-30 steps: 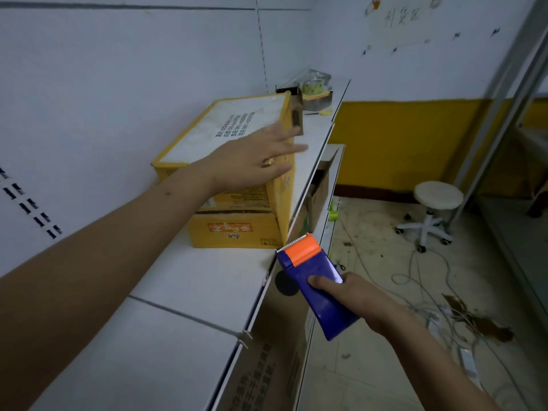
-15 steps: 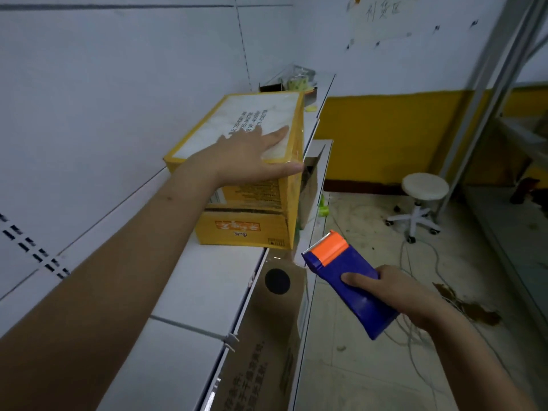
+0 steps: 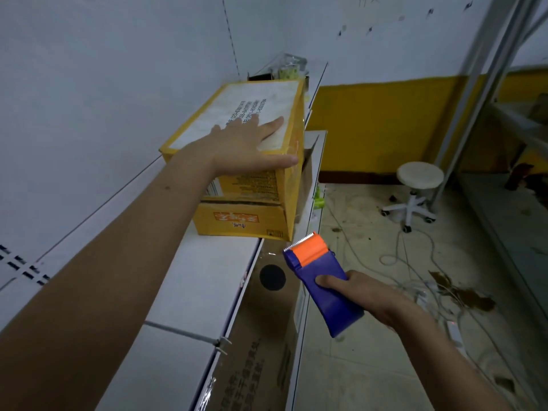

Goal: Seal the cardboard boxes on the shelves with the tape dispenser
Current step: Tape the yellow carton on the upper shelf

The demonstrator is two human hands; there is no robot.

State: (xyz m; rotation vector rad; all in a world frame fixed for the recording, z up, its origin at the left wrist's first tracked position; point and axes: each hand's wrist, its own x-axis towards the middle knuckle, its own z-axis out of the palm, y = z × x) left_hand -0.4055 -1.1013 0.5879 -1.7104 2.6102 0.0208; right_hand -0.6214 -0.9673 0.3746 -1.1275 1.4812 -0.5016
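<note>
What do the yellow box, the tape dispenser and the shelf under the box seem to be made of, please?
Yellow box: printed cardboard; folded flaps, creased corners, a glossy strip on its edge.
Tape dispenser: likely moulded plastic, matte blue body, orange head with a toothed edge.
Shelf: probably white-painted metal; thin, smooth, faintly shiny.

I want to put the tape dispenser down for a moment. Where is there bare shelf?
Bare white shelf lies this side of the yellow cardboard box, out to the front edge. Beyond the box, the far end is crowded with small items.
</note>
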